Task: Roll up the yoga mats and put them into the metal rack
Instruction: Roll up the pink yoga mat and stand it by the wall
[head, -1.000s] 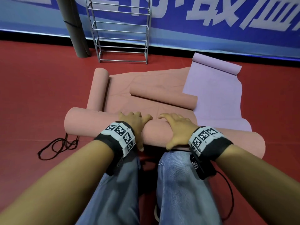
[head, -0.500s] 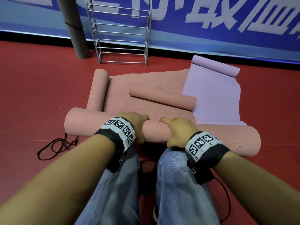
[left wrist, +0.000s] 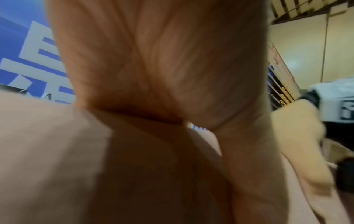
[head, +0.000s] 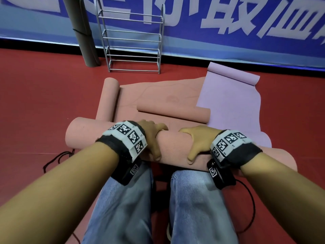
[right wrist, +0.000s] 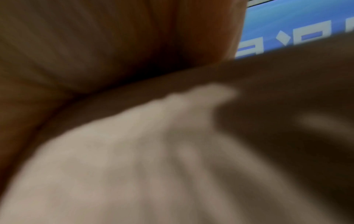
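Both hands sit on the thick pink roll (head: 174, 148) lying crosswise on the red floor (head: 44, 103), just ahead of the knees. The left hand (head: 151, 136) curls over the roll's top with the thumb down its near face; the right hand (head: 197, 140) does likewise, fingers wrapped over the far side, thumb pressing the near side. Both grip the roll near its middle, close together. Ahead, the unrolled part of the pink mat (head: 158, 95) lies flat, with a smaller pink roll (head: 173, 112) and another pink roll (head: 108, 98) on it, and a lilac mat (head: 228, 106) to the right. The rack (head: 133, 37) stands well apart by the wall

The mat looks soft, light foam with a ribbed, grippy face (it should dent under the thumbs), so it will likely spring loose if released. Spreading the hands wider would probably keep the ends from telescoping
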The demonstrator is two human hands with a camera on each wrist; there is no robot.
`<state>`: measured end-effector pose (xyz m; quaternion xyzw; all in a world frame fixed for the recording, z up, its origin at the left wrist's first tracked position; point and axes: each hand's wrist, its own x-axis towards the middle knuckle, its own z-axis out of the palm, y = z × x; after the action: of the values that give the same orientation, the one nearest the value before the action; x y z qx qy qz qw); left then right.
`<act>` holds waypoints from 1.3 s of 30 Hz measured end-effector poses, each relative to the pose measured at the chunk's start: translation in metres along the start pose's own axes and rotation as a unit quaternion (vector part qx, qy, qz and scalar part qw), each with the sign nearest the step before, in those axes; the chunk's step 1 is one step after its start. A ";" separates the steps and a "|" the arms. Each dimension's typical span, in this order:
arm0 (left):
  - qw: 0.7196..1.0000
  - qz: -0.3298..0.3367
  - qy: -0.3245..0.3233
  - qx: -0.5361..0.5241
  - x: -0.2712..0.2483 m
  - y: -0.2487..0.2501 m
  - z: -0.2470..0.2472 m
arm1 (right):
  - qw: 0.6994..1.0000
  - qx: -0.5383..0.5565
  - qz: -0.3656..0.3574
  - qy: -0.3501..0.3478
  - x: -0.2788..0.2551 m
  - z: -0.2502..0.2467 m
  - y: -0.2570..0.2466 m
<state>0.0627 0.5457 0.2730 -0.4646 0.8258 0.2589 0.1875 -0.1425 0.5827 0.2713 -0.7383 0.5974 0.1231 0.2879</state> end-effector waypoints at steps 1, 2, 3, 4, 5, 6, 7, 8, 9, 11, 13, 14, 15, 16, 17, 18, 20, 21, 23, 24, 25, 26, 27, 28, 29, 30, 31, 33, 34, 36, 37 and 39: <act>0.998 -0.003 0.025 0.052 -0.002 0.002 0.006 | 1.000 0.013 0.005 -0.016 0.003 0.001 0.002; 0.995 -0.006 0.041 0.085 -0.002 0.004 0.012 | 0.999 0.025 0.010 -0.033 0.005 0.002 0.003; 0.994 -0.008 0.053 0.097 -0.003 0.006 0.016 | 0.998 0.033 0.015 -0.049 0.007 0.003 0.004; 0.994 -0.010 0.061 0.094 -0.003 0.006 0.019 | 0.997 0.040 0.015 -0.058 0.009 0.005 0.005; 0.994 -0.011 0.063 0.085 -0.002 0.006 0.019 | 0.997 0.044 0.012 -0.056 0.010 0.006 0.006; 0.996 -0.014 0.056 0.071 0.000 0.003 0.019 | 0.998 0.044 0.003 -0.045 0.011 0.007 0.006; 0.998 -0.021 0.041 0.048 0.001 0.001 0.017 | 0.999 0.036 -0.006 -0.028 0.011 0.008 0.005; 0.999 -0.028 0.024 0.015 0.003 -0.001 0.014 | 1.000 0.019 -0.013 -0.011 0.009 0.008 0.004; 0.999 -0.034 0.010 -0.026 0.006 -0.004 0.011 | 1.000 -0.010 -0.011 0.008 0.005 0.008 0.002; 0.993 -0.039 -0.016 -0.106 0.012 -0.008 0.006 | 0.996 -0.085 0.016 0.037 -0.002 0.014 -0.005; 0.990 -0.038 -0.039 -0.133 0.017 -0.010 0.005 | 0.989 -0.131 0.047 0.049 -0.007 0.026 -0.010; 0.991 -0.037 -0.038 -0.127 0.018 -0.009 0.005 | 0.987 -0.140 0.055 0.053 -0.008 0.032 -0.012; 0.994 -0.039 -0.028 -0.097 0.019 -0.006 0.005 | 0.986 -0.143 0.058 0.059 -0.007 0.036 -0.011; 0.998 -0.042 -0.011 -0.050 0.019 -0.004 0.006 | 0.986 -0.142 0.057 0.068 -0.006 0.039 -0.009; 0.999 -0.046 0.008 0.001 0.018 -0.001 0.007 | 0.986 -0.138 0.054 0.076 -0.004 0.039 -0.006; 0.998 -0.044 0.025 0.042 0.017 0.001 0.009 | 0.987 -0.132 0.049 0.082 -0.001 0.039 -0.003; 0.993 -0.027 0.052 0.098 0.015 0.006 0.016 | 0.989 -0.114 0.046 0.083 0.004 0.035 0.002; 0.991 -0.017 0.065 0.120 0.013 0.008 0.021 | 0.990 -0.104 0.043 0.080 0.007 0.033 0.004; 0.985 -0.015 0.090 0.144 0.010 0.011 0.033 | 0.994 -0.081 0.029 0.073 0.013 0.030 0.007; 0.984 -0.023 0.099 0.144 0.010 0.010 0.037 | 0.995 -0.072 0.019 0.072 0.014 0.030 0.008; 0.984 -0.033 0.103 0.141 0.011 0.009 0.038 | 0.995 -0.068 0.010 0.074 0.015 0.030 0.009; 0.984 -0.041 0.105 0.140 0.013 0.008 0.038 | 0.994 -0.073 0.002 0.083 0.014 0.031 0.009; 0.984 -0.047 0.105 0.139 0.015 0.008 0.037 | 0.992 -0.087 -0.001 0.096 0.014 0.032 0.009; 0.984 -0.050 0.105 0.133 0.017 0.007 0.035 | 0.988 -0.107 0.001 0.111 0.012 0.034 0.009; 0.985 -0.052 0.103 0.125 0.019 0.006 0.032 | 0.985 -0.125 0.009 0.121 0.012 0.036 0.009; 0.987 -0.052 0.100 0.117 0.021 0.006 0.030 | 0.982 -0.137 0.020 0.125 0.011 0.038 0.009; 0.988 -0.053 0.097 0.111 0.023 0.005 0.029 | 0.981 -0.143 0.031 0.124 0.012 0.039 0.010; 0.988 -0.056 0.096 0.105 0.027 0.005 0.028 | 0.982 -0.141 0.044 0.118 0.013 0.040 0.010; 0.989 -0.057 0.096 0.101 0.030 0.005 0.028 | 0.983 -0.139 0.046 0.116 0.014 0.040 0.011; 0.990 -0.061 0.088 0.092 0.032 0.006 0.025 | 0.983 -0.139 0.044 0.114 0.016 0.037 0.010; 0.991 -0.061 0.083 0.085 0.031 0.006 0.024 | 0.983 -0.137 0.041 0.115 0.017 0.036 0.009; 0.993 -0.057 0.078 0.073 0.030 0.004 0.023 | 0.984 -0.132 0.032 0.118 0.017 0.032 0.007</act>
<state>0.0457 0.5410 0.2397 -0.5150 0.8267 0.1493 0.1705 -0.1396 0.5864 0.2343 -0.7598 0.6288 0.1219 0.1111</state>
